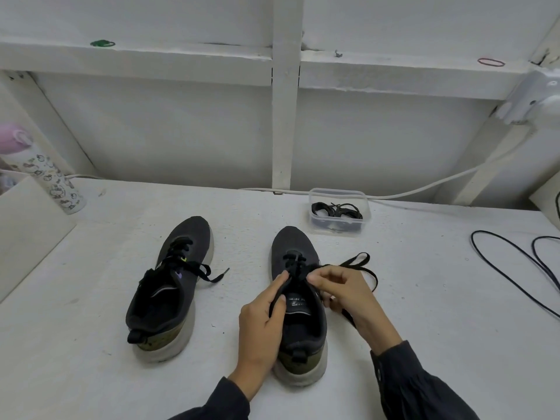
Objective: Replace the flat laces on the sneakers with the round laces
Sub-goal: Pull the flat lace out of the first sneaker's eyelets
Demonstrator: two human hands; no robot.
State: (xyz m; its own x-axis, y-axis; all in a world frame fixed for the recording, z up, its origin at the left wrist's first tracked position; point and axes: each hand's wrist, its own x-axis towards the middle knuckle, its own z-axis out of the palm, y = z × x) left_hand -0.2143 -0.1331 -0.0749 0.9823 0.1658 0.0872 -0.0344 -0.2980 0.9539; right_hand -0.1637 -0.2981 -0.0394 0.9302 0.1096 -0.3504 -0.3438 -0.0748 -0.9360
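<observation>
Two sneakers (169,298) (291,242); one tub (339,193) of laces (336,209) — left hand (260,322) gripping one, right hand (342,292) pinching its flat lace (360,259)

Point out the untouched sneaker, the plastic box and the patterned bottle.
untouched sneaker (191,234): head view, on its toe.
plastic box (338,190): head view, on its far rim.
patterned bottle (50,177): head view, on its body.

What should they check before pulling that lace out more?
1. Sneaker held steady: ok, the left hand grips its upper edge.
2. Flat lace held: ok, the right hand pinches it near the eyelets.
3. Lace free of knots: cannot tell, the hands hide part of it.
4. New laces ready: ok, they lie in the clear box behind the sneaker.
5. Other sneaker unlaced: not ok, its lace is in.
6. Black cable clear: ok, it lies apart.
</observation>
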